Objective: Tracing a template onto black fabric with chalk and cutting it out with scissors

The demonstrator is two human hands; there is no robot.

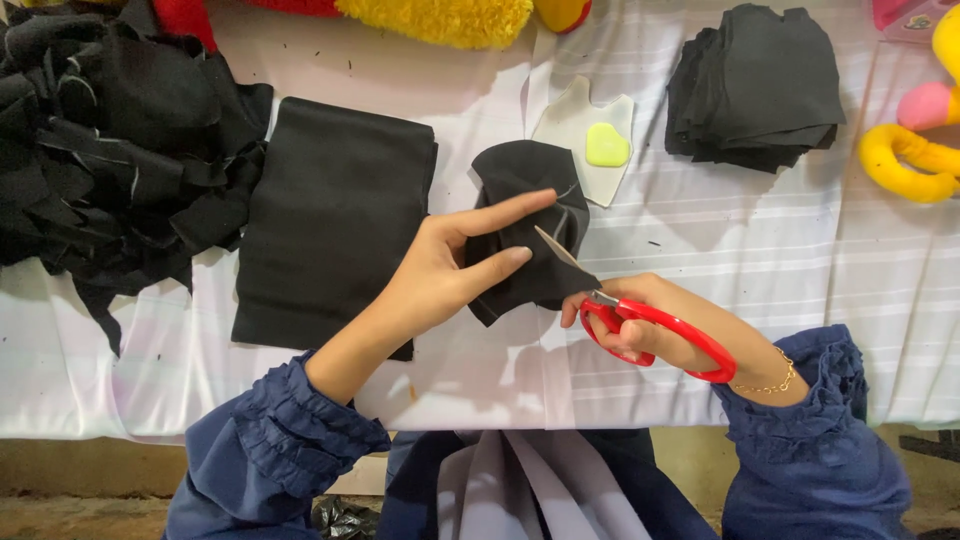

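So a small piece of black fabric [528, 235] is being held down near the middle of the white striped table cover [760, 240] by the left hand [440, 275], index and middle fingers stretched out flat across it, thumb tucked underneath. The red-handled scissors [640, 320] are gripped in the right hand [665, 325], fingers closed through the loops, blades parted only a little and already biting into the cloth's lower right edge. Honestly the risky bit is how close the blade tips are kept to the left fingertips [520, 255]; one quick snip and a finger could get nicked. The fabric is also bunched, not flat, so an extra layer could be cut by accident. A white template with a green chalk piece [606, 145] is lying just beyond, touching the cloth's far edge
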